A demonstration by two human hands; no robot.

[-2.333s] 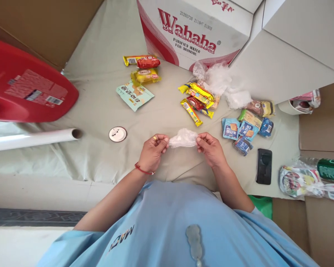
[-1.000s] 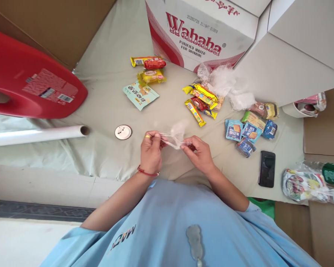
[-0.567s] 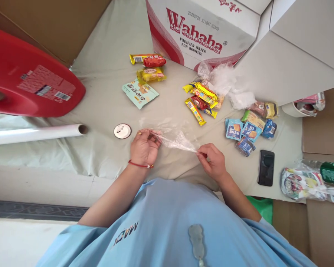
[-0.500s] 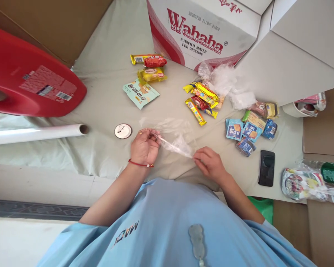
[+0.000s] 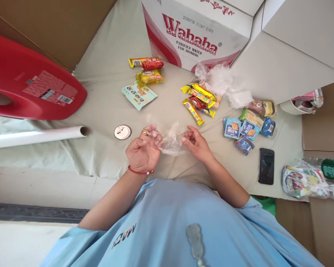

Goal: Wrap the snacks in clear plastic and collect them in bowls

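A clear plastic bag [image 5: 172,140] is stretched between my two hands above the cloth. My left hand [image 5: 144,150], with a red cord bracelet at the wrist, has its fingers closed on the bag's left side, palm turned up. On the opposite side my right hand [image 5: 196,144] pinches the bag's edge between thumb and fingers. The bag looks crumpled, and I see nothing inside it. A round pin badge [image 5: 122,132] lies pin side up just left of my left hand. Beyond the bag are a pale green snack pouch [image 5: 139,95] and several yellow-wrapped snack bars [image 5: 193,111].
Blue snack packets [image 5: 232,128] and a phone [image 5: 266,166] lie to the right. Crumpled plastic bags [image 5: 222,79] sit against a Wahaba-style water carton [image 5: 195,35]. A red jug [image 5: 30,78] and a white tube [image 5: 39,136] are at left.
My right hand has moved left and slightly up, closer to my left hand. The bag, pulled into a taut strip before, is now looser and more spread out.
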